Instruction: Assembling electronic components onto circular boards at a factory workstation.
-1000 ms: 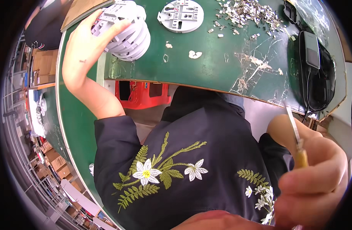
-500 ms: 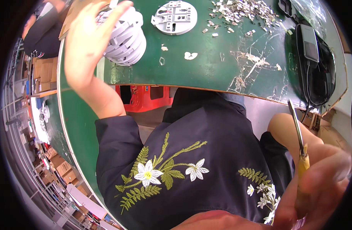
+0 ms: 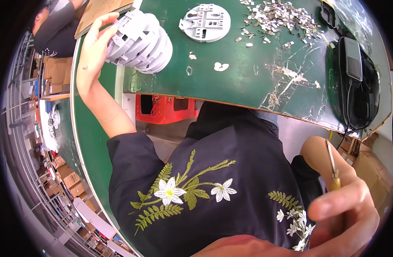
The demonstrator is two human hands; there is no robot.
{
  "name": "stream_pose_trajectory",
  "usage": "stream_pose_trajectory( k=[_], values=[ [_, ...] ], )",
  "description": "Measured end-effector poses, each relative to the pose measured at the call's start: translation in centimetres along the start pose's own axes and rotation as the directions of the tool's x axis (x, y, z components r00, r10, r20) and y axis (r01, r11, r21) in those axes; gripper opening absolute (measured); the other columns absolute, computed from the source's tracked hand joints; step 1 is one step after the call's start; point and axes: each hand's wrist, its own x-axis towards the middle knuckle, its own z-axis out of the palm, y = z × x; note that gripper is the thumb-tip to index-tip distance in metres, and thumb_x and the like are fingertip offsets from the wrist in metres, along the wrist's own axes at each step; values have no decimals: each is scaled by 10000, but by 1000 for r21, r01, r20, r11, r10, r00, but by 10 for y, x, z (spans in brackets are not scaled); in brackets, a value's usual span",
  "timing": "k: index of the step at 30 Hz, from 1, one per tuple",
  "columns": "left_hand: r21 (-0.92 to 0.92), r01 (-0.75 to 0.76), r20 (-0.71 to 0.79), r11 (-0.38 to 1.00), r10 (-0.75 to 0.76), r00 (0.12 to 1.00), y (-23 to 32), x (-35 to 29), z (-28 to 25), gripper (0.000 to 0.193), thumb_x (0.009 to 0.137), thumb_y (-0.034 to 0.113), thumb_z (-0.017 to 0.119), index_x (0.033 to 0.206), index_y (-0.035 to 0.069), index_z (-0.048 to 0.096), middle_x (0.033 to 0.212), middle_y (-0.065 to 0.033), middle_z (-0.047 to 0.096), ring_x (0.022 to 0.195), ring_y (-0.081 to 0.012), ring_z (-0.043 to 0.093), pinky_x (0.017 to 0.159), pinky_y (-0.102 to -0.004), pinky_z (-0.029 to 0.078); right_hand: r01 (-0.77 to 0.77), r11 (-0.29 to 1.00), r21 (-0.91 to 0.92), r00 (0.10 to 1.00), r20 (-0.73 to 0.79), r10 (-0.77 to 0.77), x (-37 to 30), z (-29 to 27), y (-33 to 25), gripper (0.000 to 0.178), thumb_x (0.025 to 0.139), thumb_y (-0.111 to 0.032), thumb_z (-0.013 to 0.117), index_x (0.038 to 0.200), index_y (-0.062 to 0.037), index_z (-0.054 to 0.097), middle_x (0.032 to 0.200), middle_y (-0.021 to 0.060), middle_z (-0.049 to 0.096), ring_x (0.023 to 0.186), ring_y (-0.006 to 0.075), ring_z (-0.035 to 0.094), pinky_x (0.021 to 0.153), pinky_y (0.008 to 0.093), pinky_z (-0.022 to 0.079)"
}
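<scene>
My left hand (image 3: 93, 51) is at the far left, its thumb and fingers closed against the upper left side of a leaning stack of grey round plastic bases (image 3: 151, 49). Part of the grip lies behind the stack. To the right of the stack, a single grey round base (image 3: 209, 28) lies flat with its slotted, ribbed face up. My right hand (image 3: 348, 210), low at the right and close to the camera, is wrapped round a screwdriver (image 3: 336, 183) with a yellow handle. Its thin metal blade points up and away; most of the handle is hidden by the fingers.
Small metal pieces (image 3: 286, 21) lie heaped at the back of the worn green table (image 3: 235, 85). A black case (image 3: 368, 94) with a grey cabled device (image 3: 351, 58) sits at the right edge. A red stool (image 3: 166, 110) stands underneath. Another person (image 3: 55, 32) is at the far left.
My left hand has come down from above the stack to its left side, and its fingers have drawn in. My right hand has shifted slightly with the screwdriver. The whole view has moved a little.
</scene>
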Motion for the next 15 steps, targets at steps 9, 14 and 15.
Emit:
stream_pose_trajectory(
  k=[9,14,15],
  values=[
    [-349,212,93,913,-191,977,-1,-1,-8,470,975,248,567,1389,27,555,1391,-126,575,1232,-195,550,1036,-286,391,-113,994,16,991,69,111,38,8,16,568,815,79,501,1372,110,392,1327,301,505,1102,371,583,945,395,479],
    [-363,453,235,815,-390,890,-14,-16,-19,445,982,257,565,1369,39,577,1351,-120,597,1186,-192,571,1011,-282,406,-356,929,103,934,48,353,74,9,69,539,870,22,522,1390,129,426,1384,319,476,1199,401,565,1013,421,476],
    [-393,480,295,784,-387,874,-13,-14,-22,436,977,254,573,1356,40,588,1313,-117,614,1156,-195,579,994,-278,415,-440,890,118,898,48,438,82,12,99,525,884,-19,544,1376,132,440,1373,319,486,1211,394,556,1015,420,475]
  ],
)
